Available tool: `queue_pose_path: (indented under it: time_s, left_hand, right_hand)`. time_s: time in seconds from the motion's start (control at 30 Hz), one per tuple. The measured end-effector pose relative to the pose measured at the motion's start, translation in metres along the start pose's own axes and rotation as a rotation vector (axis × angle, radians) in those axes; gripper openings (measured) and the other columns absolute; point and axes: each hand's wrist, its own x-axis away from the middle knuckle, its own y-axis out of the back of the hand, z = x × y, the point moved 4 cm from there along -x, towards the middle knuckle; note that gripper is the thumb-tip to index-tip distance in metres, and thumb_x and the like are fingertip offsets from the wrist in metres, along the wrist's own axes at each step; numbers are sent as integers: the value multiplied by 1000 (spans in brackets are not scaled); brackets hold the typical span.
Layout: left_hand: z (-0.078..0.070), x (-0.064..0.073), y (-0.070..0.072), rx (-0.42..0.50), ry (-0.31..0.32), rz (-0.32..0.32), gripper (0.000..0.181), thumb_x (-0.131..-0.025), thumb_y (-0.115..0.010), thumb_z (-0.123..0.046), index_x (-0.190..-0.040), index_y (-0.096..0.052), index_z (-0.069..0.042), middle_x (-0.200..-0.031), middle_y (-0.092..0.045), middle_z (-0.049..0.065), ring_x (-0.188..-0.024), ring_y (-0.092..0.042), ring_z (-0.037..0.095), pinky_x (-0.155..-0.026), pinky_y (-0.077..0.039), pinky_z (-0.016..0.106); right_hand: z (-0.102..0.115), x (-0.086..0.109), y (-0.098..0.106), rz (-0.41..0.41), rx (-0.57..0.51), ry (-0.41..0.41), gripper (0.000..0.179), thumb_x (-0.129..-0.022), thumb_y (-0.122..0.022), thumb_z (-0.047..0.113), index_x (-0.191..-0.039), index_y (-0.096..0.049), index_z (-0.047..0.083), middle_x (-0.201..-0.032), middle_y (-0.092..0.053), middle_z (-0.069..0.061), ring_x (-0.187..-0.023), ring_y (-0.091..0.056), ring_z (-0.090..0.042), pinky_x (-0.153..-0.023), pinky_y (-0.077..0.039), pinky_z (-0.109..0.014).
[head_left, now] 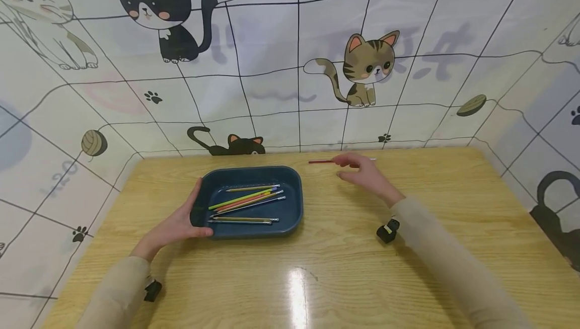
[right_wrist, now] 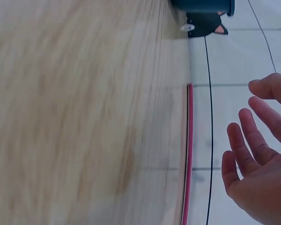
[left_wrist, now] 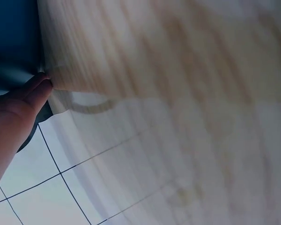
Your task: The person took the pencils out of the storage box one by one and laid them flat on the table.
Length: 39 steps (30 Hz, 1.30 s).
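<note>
A dark blue rectangular tray (head_left: 254, 234) sits left of the table's middle with several pencils (head_left: 246, 200) inside, among them green, orange and yellow ones. My left hand (head_left: 178, 226) rests against its left end, fingers extended along the side wall and thumb at the near left corner. In the left wrist view, fingertips (left_wrist: 42, 86) touch the tray wall. Near the table's back edge lies a red pencil (head_left: 319, 161), its pale end showing beyond my right hand (head_left: 364, 173). That hand hovers over it with fingers loosely bent; the right wrist view shows it apart from the pencil.
The wooden table (head_left: 344, 268) meets a cat-patterned wall covering (head_left: 272, 92) at the back and sides. Small black devices (head_left: 387, 231) are strapped at both wrists. A shiny light reflection falls on the table's front middle.
</note>
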Motion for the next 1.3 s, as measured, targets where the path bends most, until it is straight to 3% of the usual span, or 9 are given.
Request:
queue_pose_path:
  time_s: [0.27,0.53,0.7,0.87,1.1,1.3]
  left_hand:
    - [0,0,0,5,-3,7,127,-73,-85,-25,-154,13,-16,-159,11,19,-141,2,45,-104,-9,69]
    - [0,0,0,14,7,12,127,-74,-85,-24,-154,13,-20,-159,10,18,-141,2,43,-105,-9,68]
    - [-2,1,0,5,2,18,127,-74,-85,-25,-155,12,-18,-159,10,19,-141,2,45,-105,-10,69]
    - [-4,1,1,7,7,19,127,-73,-86,-25,-155,12,-18,-159,9,19,-141,2,46,-105,-9,69]
    - [-3,0,1,15,2,18,127,-74,-85,-25,-155,12,-17,-159,10,18,-142,2,45,-105,-9,68]
    - [0,1,0,24,9,14,126,-74,-85,-20,-155,12,-21,-159,9,19,-141,0,44,-106,-10,67]
  right_hand:
    - [28,2,-27,45,19,81,35,-89,-68,5,-124,-64,3,-125,-61,-14,-116,-51,-32,-98,-38,-52]
    - [60,5,-56,78,-1,171,33,-86,-70,2,-119,-68,5,-122,-64,-7,-121,-50,-25,-98,-41,-49]
    - [75,6,-73,127,-25,180,31,-88,-70,4,-119,-69,7,-122,-63,-7,-116,-54,-28,-96,-41,-55]
    - [92,4,-90,177,-49,215,30,-88,-68,3,-118,-69,4,-120,-64,-8,-105,-57,-26,-88,-46,-51]
    - [94,-4,-110,219,-49,271,30,-88,-68,4,-118,-68,3,-119,-64,-8,-104,-57,-21,-85,-47,-52]
    - [97,-9,-121,235,-44,269,29,-87,-67,0,-116,-68,1,-115,-64,-11,-100,-60,-32,-86,-49,-48]
